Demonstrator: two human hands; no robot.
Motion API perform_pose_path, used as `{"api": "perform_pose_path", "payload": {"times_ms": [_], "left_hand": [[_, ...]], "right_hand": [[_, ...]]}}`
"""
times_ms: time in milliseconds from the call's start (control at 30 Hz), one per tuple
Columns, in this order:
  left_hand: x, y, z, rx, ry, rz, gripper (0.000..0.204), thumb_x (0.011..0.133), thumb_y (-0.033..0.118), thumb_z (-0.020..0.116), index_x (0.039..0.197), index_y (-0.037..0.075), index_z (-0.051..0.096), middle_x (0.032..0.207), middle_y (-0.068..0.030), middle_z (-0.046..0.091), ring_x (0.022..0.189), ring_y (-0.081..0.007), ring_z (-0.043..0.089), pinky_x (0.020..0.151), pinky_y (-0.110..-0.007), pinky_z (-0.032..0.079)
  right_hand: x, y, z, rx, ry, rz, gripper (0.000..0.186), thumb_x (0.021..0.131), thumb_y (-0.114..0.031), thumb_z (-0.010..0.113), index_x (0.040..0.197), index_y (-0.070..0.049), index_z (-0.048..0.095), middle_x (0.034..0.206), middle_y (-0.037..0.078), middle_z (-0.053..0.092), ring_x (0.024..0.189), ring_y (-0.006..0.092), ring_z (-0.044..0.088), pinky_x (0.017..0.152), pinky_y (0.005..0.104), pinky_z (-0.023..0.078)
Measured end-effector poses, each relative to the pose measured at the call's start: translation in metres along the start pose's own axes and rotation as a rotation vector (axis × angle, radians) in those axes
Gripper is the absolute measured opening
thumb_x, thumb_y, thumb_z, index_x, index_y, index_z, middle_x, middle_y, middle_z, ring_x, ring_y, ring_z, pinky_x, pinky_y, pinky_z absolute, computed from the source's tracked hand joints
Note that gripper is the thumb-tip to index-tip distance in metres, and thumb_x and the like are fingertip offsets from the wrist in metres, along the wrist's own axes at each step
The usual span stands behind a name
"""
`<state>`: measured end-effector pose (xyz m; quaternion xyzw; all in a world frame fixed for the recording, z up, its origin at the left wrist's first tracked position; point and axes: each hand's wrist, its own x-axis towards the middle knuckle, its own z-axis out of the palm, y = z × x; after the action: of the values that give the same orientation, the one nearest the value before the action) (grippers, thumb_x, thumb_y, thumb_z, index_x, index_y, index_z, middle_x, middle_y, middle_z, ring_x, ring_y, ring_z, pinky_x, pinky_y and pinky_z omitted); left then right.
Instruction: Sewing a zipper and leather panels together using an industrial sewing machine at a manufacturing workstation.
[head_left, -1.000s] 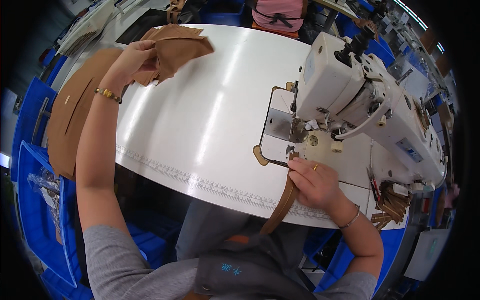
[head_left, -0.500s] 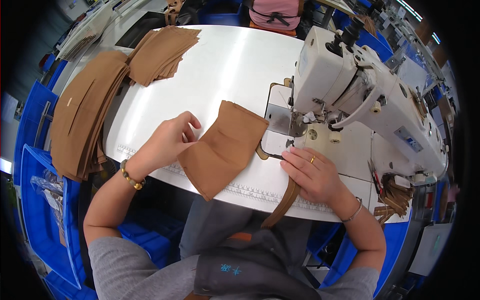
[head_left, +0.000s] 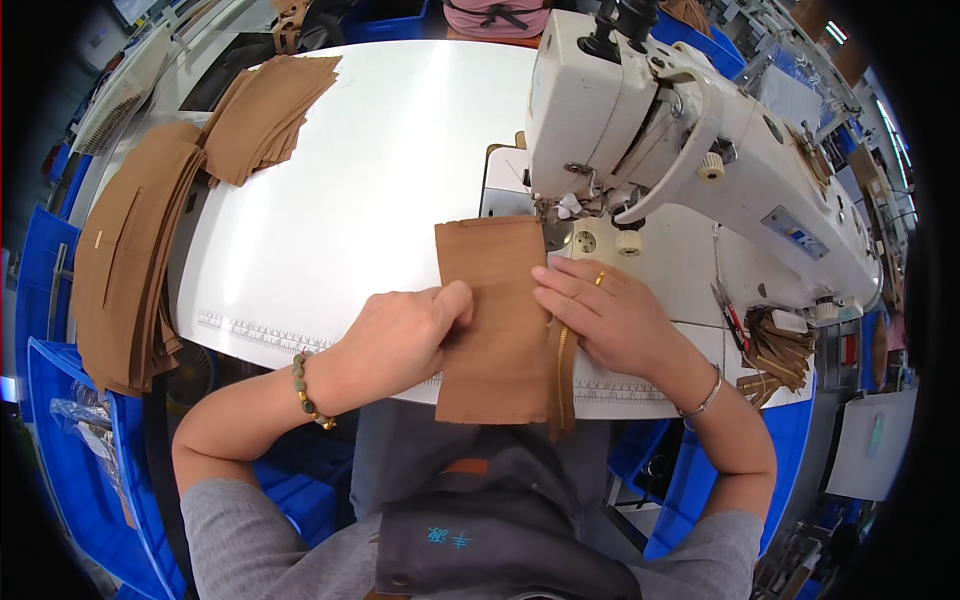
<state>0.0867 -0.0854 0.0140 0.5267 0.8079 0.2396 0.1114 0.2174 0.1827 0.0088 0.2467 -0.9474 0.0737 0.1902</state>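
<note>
The left hand [head_left: 405, 330] was curled in on itself and rested against the left part of a brown piece of cloth [head_left: 492, 345]; its fingertips were tucked out of sight, so whether it pinched the cloth or only pressed it could not be told. The right hand [head_left: 600, 310] lay flat, fingers stretched out and unclenched, over the cloth's right edge and the upper part of a zipper [head_left: 563, 375] with gold teeth. The cloth lay just in front of the sewing machine [head_left: 600, 110], its top right corner close by the needle area, and the zipper ran down along that right edge toward the person. The step looked like matching edge to zipper. To do it well, the flat fingers would best press both layers evenly and keep clear of the needle, while the left hand squared the cloth without tugging; a pull there could skew the edge or pucker it. The zipper's loose lower end would also be worth guiding straight, as it reached past the table's edge. Farther out, left of the sewing machine, lay a smaller pile of cloth [head_left: 270, 115] and a larger pile [head_left: 130, 250]; in front of its right end were red-handled snips [head_left: 732, 320] and a brown bundle [head_left: 780, 350].
</note>
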Motion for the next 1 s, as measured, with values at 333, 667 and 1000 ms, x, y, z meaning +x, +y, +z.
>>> {"api": "perform_pose_path", "payload": {"times_ms": [333,667,1000], "left_hand": [[-0.003,-0.008,0.009,0.448,0.131,0.084,0.016,0.073,0.009,0.074,0.082,0.011,0.060,0.074,-0.0031,0.066,0.066,-0.0233,0.067,0.056,-0.038,0.052],[0.047,0.018,0.013,0.317,-0.116,0.098,0.004,0.076,0.010,0.068,0.080,0.010,0.069,0.067,-0.0084,0.067,0.063,-0.0305,0.069,0.054,-0.043,0.052],[0.050,0.016,0.011,0.243,-0.124,0.042,0.005,0.075,0.014,0.072,0.076,0.010,0.070,0.065,-0.0099,0.066,0.062,-0.0325,0.067,0.053,-0.045,0.050]], "right_hand": [[-0.010,-0.007,-0.035,0.135,0.049,-0.059,0.035,0.087,-0.013,0.064,0.119,-0.002,0.069,0.120,0.012,0.071,0.110,0.0274,0.070,0.097,0.0418,0.057],[0.007,0.020,0.020,-0.128,0.062,0.014,0.030,0.081,-0.013,0.066,0.109,-0.002,0.070,0.107,0.010,0.070,0.092,0.0261,0.070,0.084,0.0375,0.056],[0.000,-0.004,0.002,-0.167,0.046,0.130,0.029,0.080,-0.010,0.067,0.107,-0.002,0.075,0.108,0.007,0.071,0.074,0.0197,0.057,0.073,0.0332,0.047]]}}
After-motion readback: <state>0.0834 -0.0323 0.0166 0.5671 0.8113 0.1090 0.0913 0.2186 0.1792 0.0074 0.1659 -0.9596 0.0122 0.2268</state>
